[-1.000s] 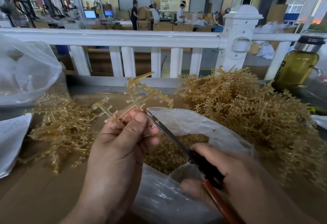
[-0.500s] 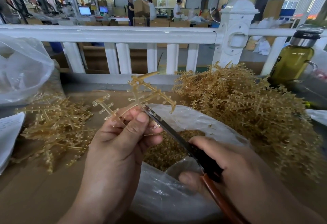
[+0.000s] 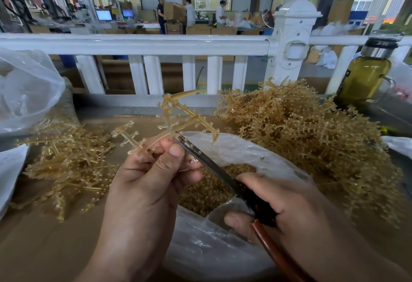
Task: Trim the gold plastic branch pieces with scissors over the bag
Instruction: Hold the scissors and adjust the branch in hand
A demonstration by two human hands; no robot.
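Observation:
My left hand (image 3: 151,183) pinches a gold plastic branch piece (image 3: 176,121) between thumb and fingers, holding it up over a clear plastic bag (image 3: 223,248). Small gold cut bits (image 3: 207,192) lie inside the bag. My right hand (image 3: 278,210) grips scissors (image 3: 214,168) with a dark pivot and brown handle. Their blades point up-left, with the tips at the branch just above my left thumb. I cannot tell how far apart the blades are.
A big heap of gold branches (image 3: 301,136) lies to the right, a smaller pile (image 3: 64,161) to the left, both on brown cardboard (image 3: 44,248). A white railing (image 3: 133,44) runs behind. A bottle of yellow liquid (image 3: 365,74) stands far right; another plastic bag (image 3: 24,90) lies far left.
The branch piece has shifted a little in my left hand, and the scissor tips have moved slightly up along it. Both hands stay in about the same place.

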